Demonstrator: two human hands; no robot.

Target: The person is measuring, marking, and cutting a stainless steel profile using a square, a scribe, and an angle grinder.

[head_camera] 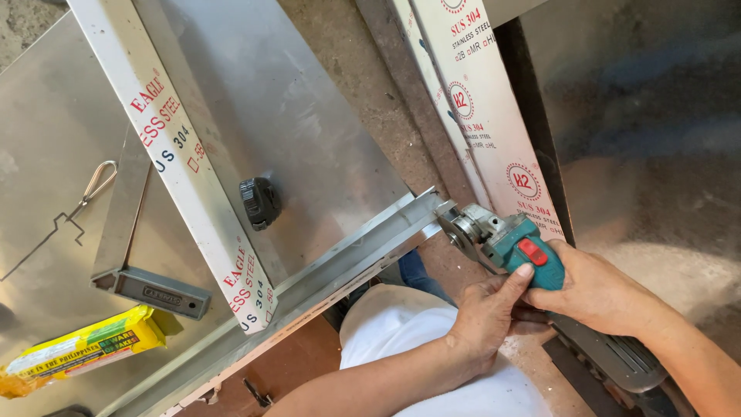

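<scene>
Tool: a teal-bodied angle grinder with a red switch and a grey metal head (505,241) sits right of centre, its disc end pointing left.
Right hand (594,289): wraps the rear of the grinder body from the right, its fingers closed around the teal housing.
Left hand (486,313): comes up from the near side under the grinder, fingers curled about the lower body, thumb laid up against the housing just below the red switch.
Workpiece: a long stainless steel channel rail (347,259) runs diagonally from the near left up to the grinder's head; the disc appears to meet the rail's far right end, though the exact contact point is hard to make out.
Surface: a bare steel sheet desk (46,116) carries the rail and fills the left half of the view.
White strip: a steel bar wrapped in white film with red and blue print (181,158) slants from the far left down to the rail.
Knob: a small black ribbed plastic knob (260,202) lies on the sheet just right of the white strip.
Square: a grey metal try square (143,270) lies left of the white strip.
Packet: a yellow printed packet (81,347) rests at the near left corner.
Hook: a thin wire snap hook (89,193) lies at the far left.
Panels: white film-covered steel panels (494,131) stand beyond the grinder.
</scene>
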